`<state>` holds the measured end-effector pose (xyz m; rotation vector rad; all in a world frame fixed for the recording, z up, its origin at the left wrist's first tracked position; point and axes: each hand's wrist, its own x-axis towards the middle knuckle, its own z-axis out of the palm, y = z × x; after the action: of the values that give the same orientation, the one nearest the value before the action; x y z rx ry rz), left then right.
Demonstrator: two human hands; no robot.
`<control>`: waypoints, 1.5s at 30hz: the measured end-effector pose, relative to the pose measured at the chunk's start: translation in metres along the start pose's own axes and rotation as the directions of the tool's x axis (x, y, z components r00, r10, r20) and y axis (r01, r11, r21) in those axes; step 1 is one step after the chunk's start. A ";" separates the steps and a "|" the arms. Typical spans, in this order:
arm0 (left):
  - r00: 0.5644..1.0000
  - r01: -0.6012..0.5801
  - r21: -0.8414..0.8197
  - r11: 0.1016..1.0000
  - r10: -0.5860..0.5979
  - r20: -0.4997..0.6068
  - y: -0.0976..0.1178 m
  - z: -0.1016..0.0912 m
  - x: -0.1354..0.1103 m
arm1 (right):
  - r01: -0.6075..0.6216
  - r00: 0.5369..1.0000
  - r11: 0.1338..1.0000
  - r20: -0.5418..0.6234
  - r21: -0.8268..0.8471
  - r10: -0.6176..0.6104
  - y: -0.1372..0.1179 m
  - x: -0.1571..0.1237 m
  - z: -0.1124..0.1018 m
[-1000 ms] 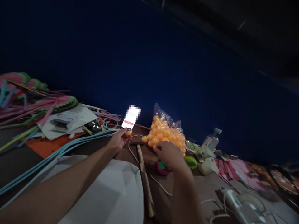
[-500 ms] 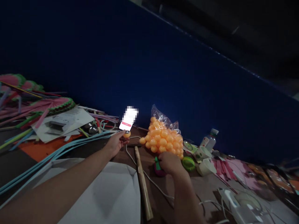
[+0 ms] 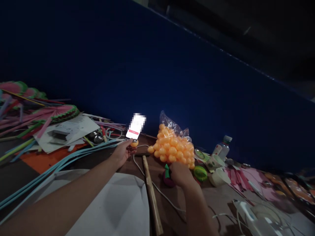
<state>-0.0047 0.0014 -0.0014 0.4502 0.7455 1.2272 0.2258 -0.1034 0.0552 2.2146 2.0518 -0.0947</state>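
Note:
My left hand (image 3: pixel 123 153) is closed around a small shiny ball (image 3: pixel 134 143), orange below and silvery on top, pinched by the thumb and fingers. Just beyond it a lit phone (image 3: pixel 136 126) leans at the back of the table, part of its screen blurred. My right hand (image 3: pixel 180 174) is low at the front of a clear plastic bag (image 3: pixel 172 147) full of orange balls. Its fingers are curled and mostly hidden, so what they hold cannot be seen. Against its left side is a purple toy with a green top (image 3: pixel 168 177). A green striped toy (image 3: pixel 200 173) lies to its right.
A wooden-handled hammer (image 3: pixel 151 196) and a white cable lie between my arms, beside white paper (image 3: pixel 118 200). Light-blue strips and paper watermelon fans (image 3: pixel 56 113) fill the left. Paper cups (image 3: pixel 220 177), a bottle (image 3: pixel 222 147) and a power strip (image 3: pixel 248 211) are on the right. A dark-blue partition rises behind.
Both hands stay in nearly the same places, the left still holding the ball. The view has shifted slightly, and my right hand sits a touch lower and further right in the picture.

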 end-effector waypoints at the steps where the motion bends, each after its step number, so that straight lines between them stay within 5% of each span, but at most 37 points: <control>1: 1.000 0.003 -0.001 1.000 -0.003 0.001 0.000 0.000 0.000 | 0.000 1.000 1.000 0.003 0.003 0.000 0.000 0.000 0.000; 10: 1.000 0.019 0.002 1.000 -0.019 0.004 -0.001 0.000 0.000 | -0.017 0.998 1.000 -0.055 0.026 0.018 0.003 0.002 0.007; 25: 0.999 0.034 0.006 0.999 -0.034 0.011 -0.001 0.000 0.000 | -0.011 1.000 0.998 0.018 -0.056 0.012 0.002 -0.001 -0.003; 31: 0.999 0.032 0.001 0.999 -0.032 0.018 -0.001 0.000 0.000 | -0.082 0.991 0.997 -0.105 0.008 0.082 0.008 -0.008 -0.020; 34: 0.999 0.037 -0.011 0.999 -0.037 0.035 0.000 0.001 0.000 | -0.079 0.972 0.974 -0.201 0.211 0.122 0.007 -0.011 -0.027; 36: 0.998 0.046 -0.017 0.999 -0.045 0.035 0.001 0.002 0.000 | -0.036 0.966 0.891 -0.214 0.453 0.148 0.003 -0.010 -0.029; 39: 0.998 0.048 -0.026 0.999 -0.047 0.030 0.000 0.002 0.001 | 0.021 0.978 0.632 -0.148 0.775 0.149 -0.009 -0.007 -0.028; 45: 0.995 0.031 -0.010 0.999 -0.030 0.100 -0.003 -0.001 0.001 | 0.133 0.982 0.243 -0.162 0.961 0.101 -0.040 0.012 -0.031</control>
<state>-0.0036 0.0013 -0.0043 0.4856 0.6577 1.1713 0.1855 -0.0844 0.0827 2.8217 2.4424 -1.7349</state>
